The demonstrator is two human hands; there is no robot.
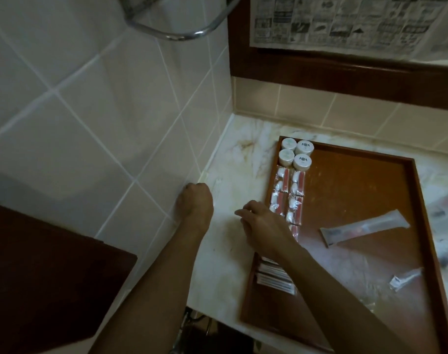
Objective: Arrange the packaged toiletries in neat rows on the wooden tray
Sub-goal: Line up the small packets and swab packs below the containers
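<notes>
toiletries already fill the left side of the wooden tray (419, 200), which lies on the marble bench (233, 251) near its back left corner: four round white jars (295, 155) sit in a two-by-two block at the tray's far left corner, two columns of red-and-white packets (288, 198) run toward the near edge behind them, and a short stack of flat white sachets (274, 277) lies further along the same left rim. two things are not yet in line: a long clear-wrapped tube (366, 227) lying askew toward the right rim, and a small crumpled silver packet (404, 278) near the right rim, closer to the near edge. the step in hand looks like gathering strays from the bench beside the tray. the left hand (195, 203) is curled into a fist at the bench's left edge against the tiled wall (90, 123), just beside a thin white sachet (216, 189) lying there; whether it holds anything i cannot tell. the right hand (261, 226) hovers over the tray's left rim with fingers loosely spread and nothing in them. next, i judge, the sachet wants lifting onto the stack, then the tube and silver packet squaring up into a fresh row alongside the packets, without nudging the finished columns.
</notes>
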